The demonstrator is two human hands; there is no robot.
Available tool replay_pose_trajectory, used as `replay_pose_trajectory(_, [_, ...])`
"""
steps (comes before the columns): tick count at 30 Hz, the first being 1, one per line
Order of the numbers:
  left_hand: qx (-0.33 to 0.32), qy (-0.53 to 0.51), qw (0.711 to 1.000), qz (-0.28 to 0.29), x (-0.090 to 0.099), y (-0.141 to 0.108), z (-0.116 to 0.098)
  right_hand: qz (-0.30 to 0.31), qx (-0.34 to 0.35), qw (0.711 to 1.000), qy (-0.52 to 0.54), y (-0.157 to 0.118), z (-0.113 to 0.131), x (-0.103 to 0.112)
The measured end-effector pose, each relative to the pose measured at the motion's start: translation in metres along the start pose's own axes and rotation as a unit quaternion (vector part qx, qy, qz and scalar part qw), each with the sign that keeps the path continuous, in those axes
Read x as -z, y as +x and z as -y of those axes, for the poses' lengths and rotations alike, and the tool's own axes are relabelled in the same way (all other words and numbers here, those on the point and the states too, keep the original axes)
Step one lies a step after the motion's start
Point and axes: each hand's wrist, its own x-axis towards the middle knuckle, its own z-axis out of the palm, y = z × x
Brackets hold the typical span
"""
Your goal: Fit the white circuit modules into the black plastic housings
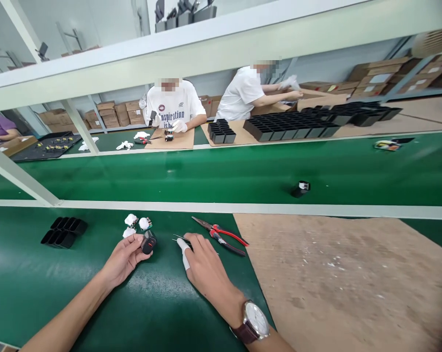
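My left hand (127, 259) pinches a small black charger housing (149, 243) whose end face shows a red slot. Tweezers (178, 238) sit in my right hand (206, 264), their two thin tips pointing left and slightly apart. White tape or a finger cot wraps the right thumb. Just beyond the left fingers lie several small circuit boards (144, 224) topped with white material. Red-handled pliers (221, 236) rest on the green mat to the right of the right hand.
Several black empty housings (64, 232) stand grouped at left. A stained cardboard sheet (345, 283) covers the right side. Behind a pale rail (221, 209), a black unit (301, 188) lies on the green belt (206, 176). Two co-workers sit across, near rows of black housings (290, 122).
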Motion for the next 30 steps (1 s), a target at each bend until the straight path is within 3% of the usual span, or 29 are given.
replay_pose_trajectory(4, [-0.082,0.136,0.987,0.011,0.0,0.0,0.001,0.006,-0.036,0.999,-0.024,-0.001,-0.01,-0.008])
replay_pose_trajectory(7, [-0.216,0.346,0.913,-0.029,0.007,0.018,-0.017,0.008,-0.039,0.999,-0.031,-0.002,-0.011,-0.016])
replay_pose_trajectory(9, [-0.278,0.422,0.86,-0.071,0.016,0.041,-0.041,0.007,-0.039,0.998,-0.047,-0.003,-0.012,-0.021])
replay_pose_trajectory(14, [-0.332,0.498,0.779,-0.189,0.045,0.113,-0.107,-0.025,-0.053,0.994,-0.088,-0.004,-0.02,-0.03])
replay_pose_trajectory(18, [-0.334,0.545,0.736,-0.225,0.062,0.138,-0.123,-0.049,-0.042,0.995,-0.081,-0.006,-0.027,-0.03])
replay_pose_trajectory(22, [-0.366,0.575,0.695,-0.229,0.078,0.115,-0.134,-0.067,-0.017,0.996,-0.062,-0.006,-0.028,-0.026])
replay_pose_trajectory(27, [-0.386,0.613,0.631,-0.279,0.113,0.042,-0.161,-0.08,0.026,0.996,0.002,-0.006,-0.022,-0.021])
replay_pose_trajectory(30, [-0.382,0.645,0.602,-0.276,0.141,0.0,-0.154,-0.073,0.046,0.995,0.045,-0.002,-0.016,-0.018])
